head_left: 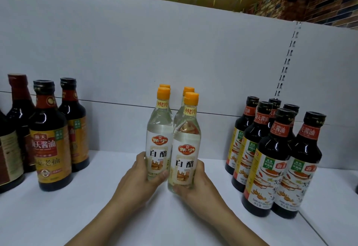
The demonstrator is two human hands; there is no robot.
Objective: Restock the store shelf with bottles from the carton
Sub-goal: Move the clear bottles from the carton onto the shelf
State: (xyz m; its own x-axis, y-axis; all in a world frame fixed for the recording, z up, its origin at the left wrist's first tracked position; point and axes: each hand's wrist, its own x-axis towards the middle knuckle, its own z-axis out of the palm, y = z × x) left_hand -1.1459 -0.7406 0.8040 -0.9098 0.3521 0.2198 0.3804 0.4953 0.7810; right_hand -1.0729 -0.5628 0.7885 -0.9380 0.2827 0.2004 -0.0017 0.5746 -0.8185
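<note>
Both busy: left hand [142, 180] grips left vinegar bottle [159, 143], right hand [194, 186] right vinegar bottle [185, 154]; soy bottles [271, 154] at three o'clock.

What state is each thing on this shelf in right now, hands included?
left front white vinegar bottle: upright, capped, gripped by left hand.
right front white vinegar bottle: upright, capped, gripped by right hand.
rear white vinegar bottles: capped, behind the front pair.
dark soy sauce bottles: upright, capped, standing on shelf.
</note>
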